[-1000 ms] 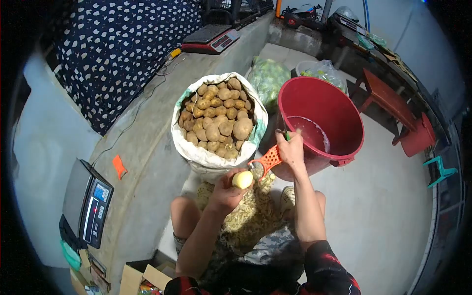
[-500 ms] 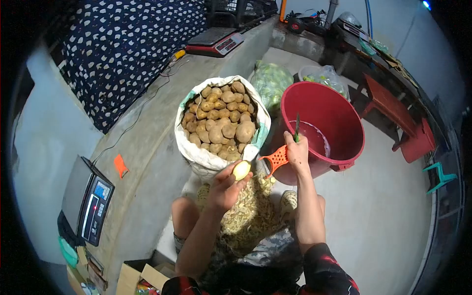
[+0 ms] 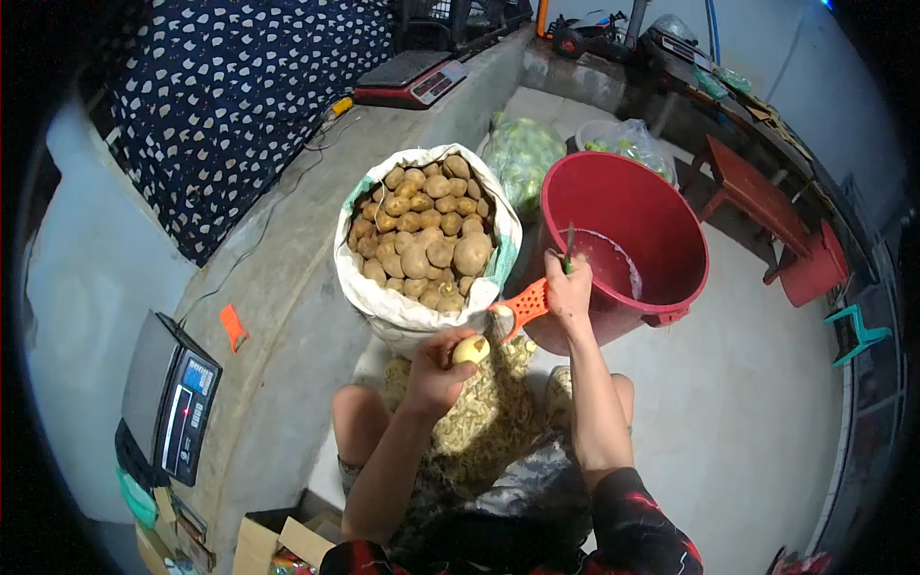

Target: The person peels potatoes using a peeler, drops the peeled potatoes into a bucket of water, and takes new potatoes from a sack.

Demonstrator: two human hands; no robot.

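A left hand [image 3: 441, 372] wraps its fingers around a mostly peeled potato [image 3: 470, 352] above peelings [image 3: 489, 422], apparently keeping its brown patch exposed. The right hand's [image 3: 571, 289] fingers clench an orange peeler [image 3: 529, 304] and green-handled knife [image 3: 570, 246]; a potato sack [image 3: 368, 293] stands ahead, seemingly for easy reach.

Illumination is moderate, from above. The floor [image 3: 738, 412] right of the red tub [image 3: 632, 201] is pale and evenly lit; deep shadow lies under the red table [image 3: 752, 192], beyond and right of the tub. The peeled potato [image 3: 471, 349], left of the tub, reads bright. A scale panel [image 3: 189, 407], far left of the tub, emits a small red glow. Barrel distortion curves straight edges well away from the tub; vignetting blackens the corners.
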